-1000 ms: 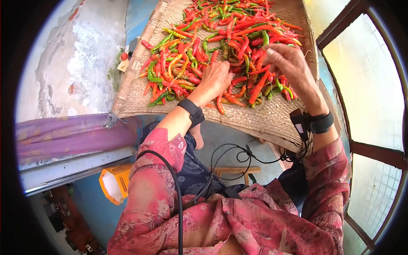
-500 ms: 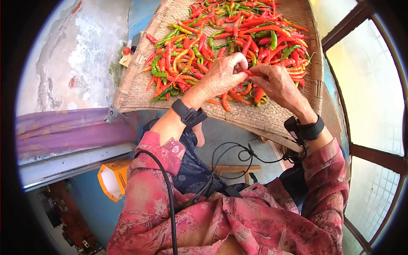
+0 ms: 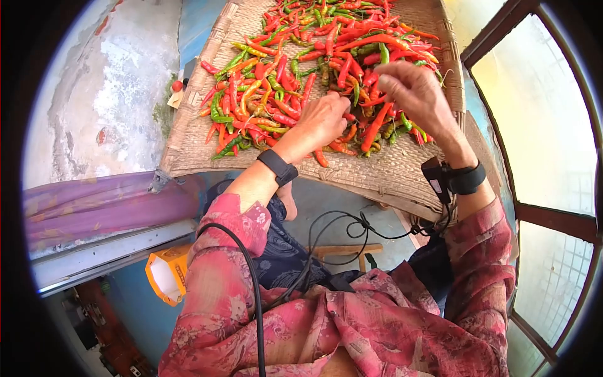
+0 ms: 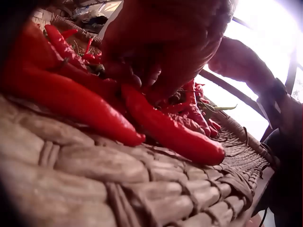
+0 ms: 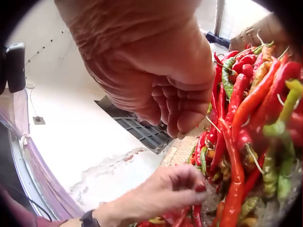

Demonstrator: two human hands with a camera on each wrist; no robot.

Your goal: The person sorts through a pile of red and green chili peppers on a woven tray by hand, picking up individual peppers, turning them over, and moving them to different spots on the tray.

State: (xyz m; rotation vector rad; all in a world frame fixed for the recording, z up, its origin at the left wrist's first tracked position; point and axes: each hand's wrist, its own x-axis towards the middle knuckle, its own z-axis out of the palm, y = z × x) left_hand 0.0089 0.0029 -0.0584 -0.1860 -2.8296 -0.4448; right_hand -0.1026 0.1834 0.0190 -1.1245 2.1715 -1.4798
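Observation:
Red, green and orange chili peppers (image 3: 248,94) lie heaped on a woven tray (image 3: 370,173). My left hand (image 3: 319,122) is low at the near side of the heap, fingers bent downward. The right wrist view shows a bit of red chili pepper (image 5: 200,187) pinched at its fingertips. Close below those fingers, a long red chili pepper (image 4: 173,130) lies on the weave in the left wrist view. To the right, my right hand (image 3: 418,94) hangs above the heap with loosely curled fingers. Nothing shows between its thumb and fingers (image 5: 189,120).
A black cable (image 3: 254,283) runs over the left sleeve, with more loops below the tray. A wooden stool (image 3: 348,250) stands under it. An orange box (image 3: 168,274) is at lower left, a framed window (image 3: 540,125) at right.
Half a second ago both hands met over the tray with a red chili pepper between them. Since then they have parted: the left down to the heap, the right up and away.

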